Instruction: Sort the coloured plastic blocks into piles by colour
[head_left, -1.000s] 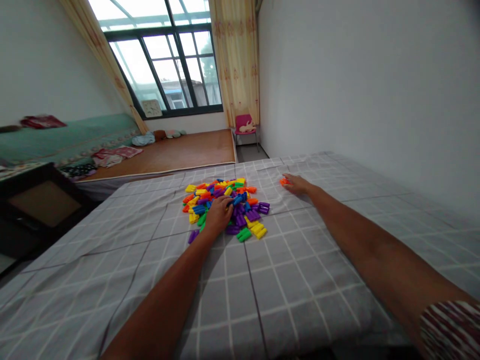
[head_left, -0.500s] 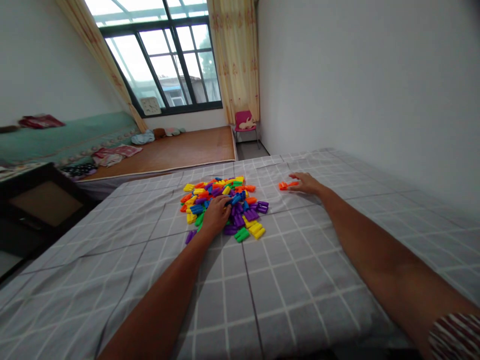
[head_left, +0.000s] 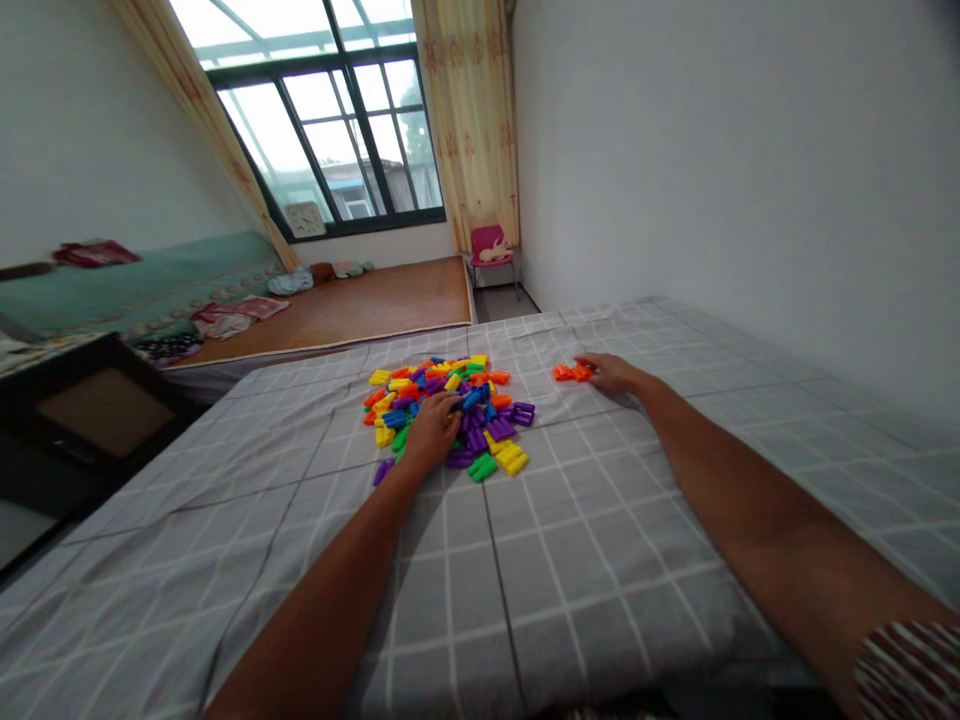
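A pile of plastic toy blocks (head_left: 477, 438) in purple, blue, yellow, green and orange lies on the grey checked cloth (head_left: 592, 560). My left hand (head_left: 433, 428) rests on the near side of the pile, its fingers curled at a blue block (head_left: 455, 404). Part of the pile is hidden beneath that hand. To the right, apart from the pile, two or so orange blocks (head_left: 564, 372) lie close together. My right hand (head_left: 611, 373) holds the rightmost orange block (head_left: 583, 371) by its fingertips, down at the cloth.
Beyond the cloth stands a low brown bed (head_left: 375, 300) with crumpled clothes (head_left: 236, 315). A dark cabinet (head_left: 97, 420) is at the left. A pink chair (head_left: 489, 245) stands under the curtain, and a white wall (head_left: 735, 170) runs along the right.
My right hand's fingers have come down and closed in on the orange block, which now sits against the other orange piece. The left hand stays at the pile.
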